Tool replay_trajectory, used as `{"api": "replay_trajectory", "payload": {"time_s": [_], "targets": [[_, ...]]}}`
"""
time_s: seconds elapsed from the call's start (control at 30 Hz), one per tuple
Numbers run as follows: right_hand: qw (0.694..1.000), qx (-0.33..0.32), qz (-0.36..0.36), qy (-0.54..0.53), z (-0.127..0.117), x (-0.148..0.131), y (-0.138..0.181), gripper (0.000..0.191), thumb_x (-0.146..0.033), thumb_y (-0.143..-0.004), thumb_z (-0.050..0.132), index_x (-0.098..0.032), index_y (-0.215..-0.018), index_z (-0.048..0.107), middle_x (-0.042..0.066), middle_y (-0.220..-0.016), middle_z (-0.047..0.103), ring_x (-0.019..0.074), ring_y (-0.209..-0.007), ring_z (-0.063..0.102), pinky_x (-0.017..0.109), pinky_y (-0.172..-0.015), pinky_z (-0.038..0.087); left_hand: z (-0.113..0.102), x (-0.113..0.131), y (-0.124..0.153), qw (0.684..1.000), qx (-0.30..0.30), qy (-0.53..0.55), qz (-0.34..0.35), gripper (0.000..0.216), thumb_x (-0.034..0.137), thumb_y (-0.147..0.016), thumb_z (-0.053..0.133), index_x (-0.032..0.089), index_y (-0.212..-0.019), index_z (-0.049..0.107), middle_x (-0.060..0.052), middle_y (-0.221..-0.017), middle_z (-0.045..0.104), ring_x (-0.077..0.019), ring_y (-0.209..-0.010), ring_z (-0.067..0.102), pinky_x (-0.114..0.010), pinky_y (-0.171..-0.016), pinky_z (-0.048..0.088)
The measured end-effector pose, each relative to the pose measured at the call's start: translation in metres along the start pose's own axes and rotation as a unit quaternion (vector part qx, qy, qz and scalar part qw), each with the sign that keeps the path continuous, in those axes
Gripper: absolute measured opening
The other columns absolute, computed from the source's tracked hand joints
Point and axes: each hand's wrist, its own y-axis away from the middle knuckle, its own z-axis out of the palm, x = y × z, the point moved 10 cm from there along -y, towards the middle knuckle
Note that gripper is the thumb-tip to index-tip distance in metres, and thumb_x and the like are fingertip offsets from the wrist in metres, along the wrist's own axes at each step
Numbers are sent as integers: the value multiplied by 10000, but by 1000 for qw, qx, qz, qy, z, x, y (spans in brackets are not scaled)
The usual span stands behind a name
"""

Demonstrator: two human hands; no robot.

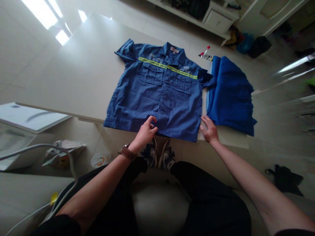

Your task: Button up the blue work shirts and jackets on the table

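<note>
A blue short-sleeved work shirt (147,95) lies spread out, front up, on the pale table, its collar away from me. It has a yellow-green stripe across the chest and two flap pockets. My left hand (147,128) is at the middle of the bottom hem, fingers curved and a gap showing between thumb and forefinger. Beside the hem's right corner, my right hand (209,130) rests on the table edge with its fingers stretched out. A brighter blue folded cloth (231,98) lies just beyond that hand, to the right of the shirt.
The pale table (73,72) extends to the left. Small red-tipped items (205,52) stand behind the folded cloth. A white box (31,118) and a grey cable (71,164) are at left. A white cabinet (218,21) stands at the back.
</note>
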Motion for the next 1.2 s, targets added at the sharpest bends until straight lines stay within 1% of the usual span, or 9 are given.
{"api": "replay_trajectory", "payload": {"time_s": [0.17,0.33,0.6,0.67,0.8,0.93,1.0,1.1,1.2], "targets": [[1000,1,4,2,-1,-1,0,536,-404,-913,561,-191,-1401,622,133,-1511,572,328,-1418,520,539,-1215,400,-2,7,1,999,-4,17,28,336,244,-834,593,234,-1168,556,110,-607,416,-84,-507,482,-185,-538,389],[1000,3,7,-1,-2,-2,-1,530,-390,-901,570,-183,-1385,632,135,-1503,581,324,-1417,522,530,-1211,407,2,24,3,995,-53,-27,84,208,324,-868,590,179,-927,727,44,-619,495,-104,-564,489,-219,-584,454],[1000,-4,19,-5,-2,-2,-2,529,-360,-891,570,-184,-1386,634,129,-1517,569,322,-1432,505,531,-1219,398,-3,44,8,963,-63,-200,171,406,122,-731,673,173,-1117,788,-52,-903,751,-156,-763,639,-263,-733,506],[1000,-5,18,-6,-2,-3,-2,529,-356,-889,571,-183,-1385,634,128,-1516,569,321,-1435,502,531,-1221,396,-1,45,9,956,-69,-211,193,423,95,-738,672,175,-1139,783,-62,-958,755,-162,-802,660,-272,-770,519],[1000,-8,23,-3,-1,-2,-2,526,-342,-881,571,-187,-1380,636,124,-1517,569,317,-1432,505,534,-1220,397,-3,44,7,955,-57,-206,205,212,207,-893,663,186,-1046,809,-60,-911,722,-157,-775,647,-293,-781,524],[1000,-5,20,-2,-1,-1,-2,535,-332,-870,570,-175,-1376,636,132,-1503,580,316,-1426,512,537,-1215,403,-11,58,13,927,0,-260,270,182,281,-946,654,199,-944,816,-88,-1056,657,-209,-994,600,-355,-919,511],[1000,-4,19,-2,-1,-1,-2,537,-335,-869,570,-173,-1378,635,133,-1503,580,317,-1422,515,536,-1213,406,-7,62,15,911,-7,-292,292,204,282,-972,620,198,-927,800,-86,-1065,652,-226,-1051,560,-373,-957,492],[1000,-5,24,1,-1,-1,-2,538,-333,-868,569,-190,-1383,633,121,-1505,580,317,-1423,514,542,-1211,408,0,55,14,904,-42,-317,282,237,270,-1011,547,180,-932,751,-73,-932,659,-221,-965,556,-354,-899,491],[1000,-5,26,3,-2,-1,-3,537,-331,-868,566,-198,-1384,633,117,-1502,583,318,-1420,517,548,-1210,408,-3,49,9,909,-34,-326,257,222,254,-1029,502,165,-966,695,-78,-925,659,-220,-932,573,-346,-869,485]]}}
